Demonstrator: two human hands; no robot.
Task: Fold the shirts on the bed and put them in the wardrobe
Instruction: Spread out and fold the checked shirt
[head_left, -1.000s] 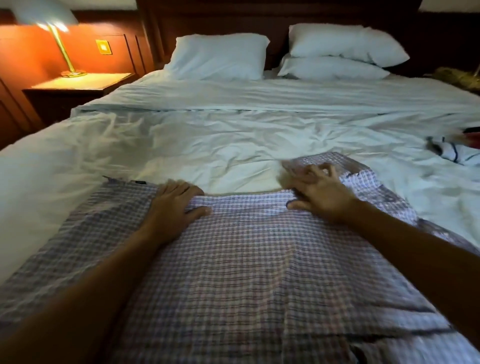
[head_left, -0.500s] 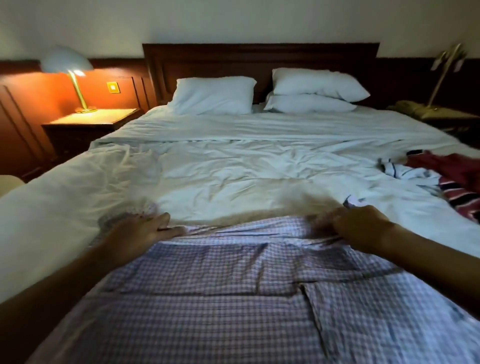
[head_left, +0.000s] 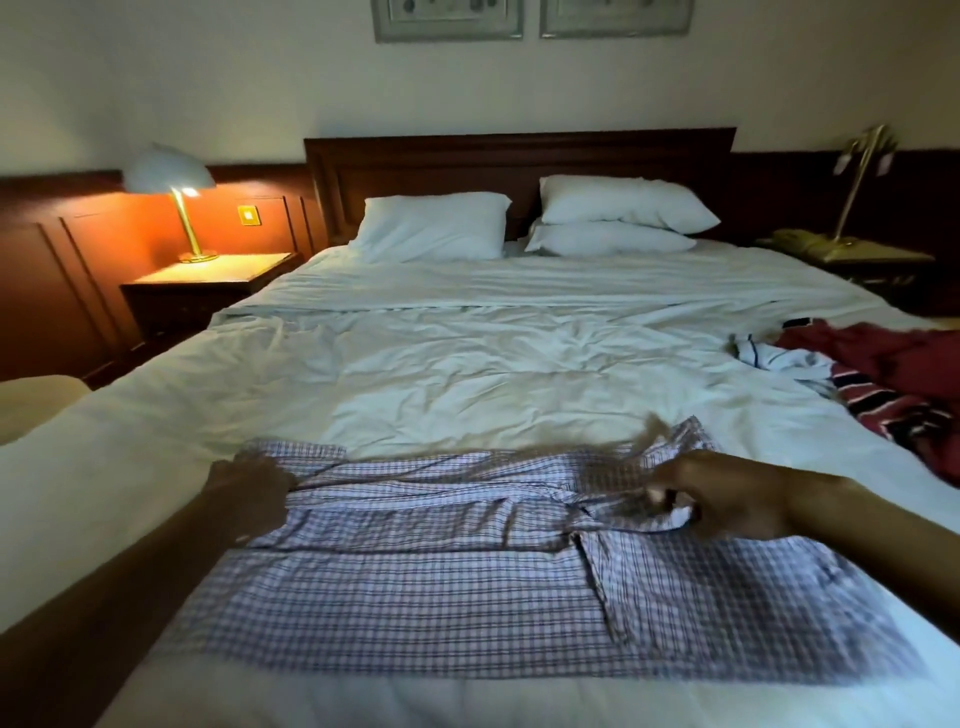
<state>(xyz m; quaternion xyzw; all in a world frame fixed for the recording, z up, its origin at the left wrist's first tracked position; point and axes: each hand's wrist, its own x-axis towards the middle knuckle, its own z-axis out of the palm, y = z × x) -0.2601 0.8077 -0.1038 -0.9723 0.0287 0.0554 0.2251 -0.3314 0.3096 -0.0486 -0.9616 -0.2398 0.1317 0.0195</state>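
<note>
Grips the checked shirt (head_left: 441, 587) at both ends of its rumpled far edge: left hand (head_left: 249, 493) at eight o'clock with fingers curled into the cloth, right hand (head_left: 727, 496) at four o'clock pinching a gathered fold, somewhat blurred. Has the shirt lying at six o'clock on the white bed (head_left: 467, 374), near part flat, far part bunched in a band of folds. Faces a heap of red striped clothes (head_left: 909, 384) at three o'clock on the same bed, well apart from the shirt, pillows (head_left: 431, 226) at twelve, a lit lamp (head_left: 174, 192) at ten.
</note>
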